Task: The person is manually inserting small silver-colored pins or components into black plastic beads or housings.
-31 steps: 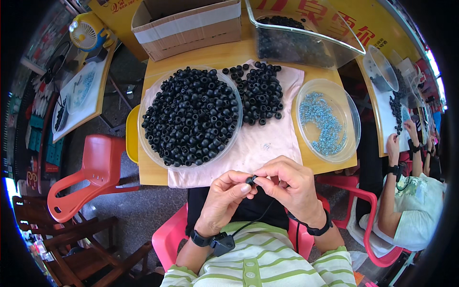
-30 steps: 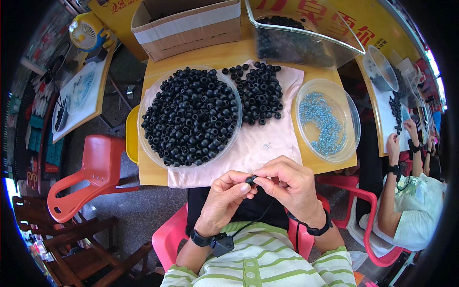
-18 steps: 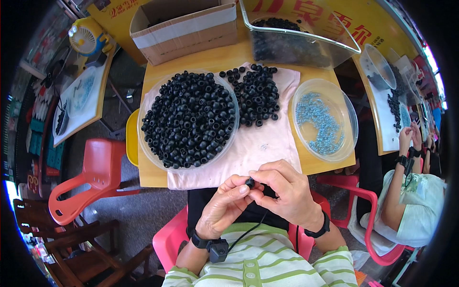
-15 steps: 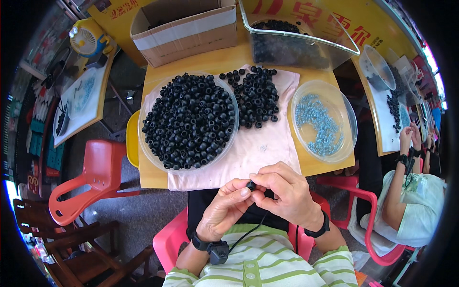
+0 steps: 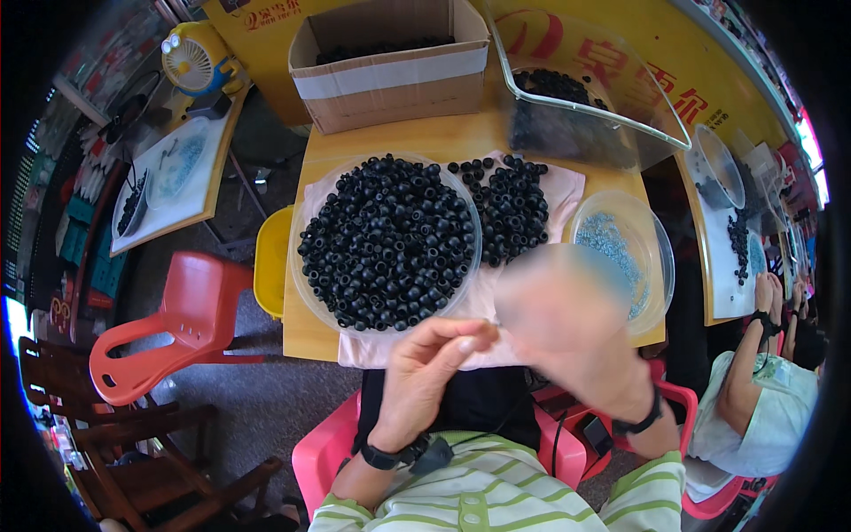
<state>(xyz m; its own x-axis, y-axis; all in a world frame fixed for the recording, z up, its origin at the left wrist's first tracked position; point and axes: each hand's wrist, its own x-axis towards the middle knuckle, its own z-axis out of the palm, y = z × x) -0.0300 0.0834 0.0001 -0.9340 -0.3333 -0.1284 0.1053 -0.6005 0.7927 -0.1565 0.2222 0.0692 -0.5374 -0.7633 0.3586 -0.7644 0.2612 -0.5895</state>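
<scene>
While the left hand [image 5: 421,368] hovers at the near edge of the bench [image 5: 308,326], its thumb and index finger are drawn close together at the tips; whether a bead sits between them, I cannot tell. The right hand [image 5: 558,310] is badly blurred, so neither its opening nor anything in its hold can be made out. It covers part of the pink cloth [image 5: 569,184] and, in this view, the near left side of a clear round container [image 5: 669,279] with small blue pieces [image 5: 605,238] in it.

Black wide-holed beads [image 5: 386,239] are heaped in a clear round tub [image 5: 480,244] on the left, and a loose pile of black beads [image 5: 510,213] lies on the cloth just beside it. Behind stand a cardboard box [image 5: 399,99] and a clear plastic bin [image 5: 596,142], both with black contents.
</scene>
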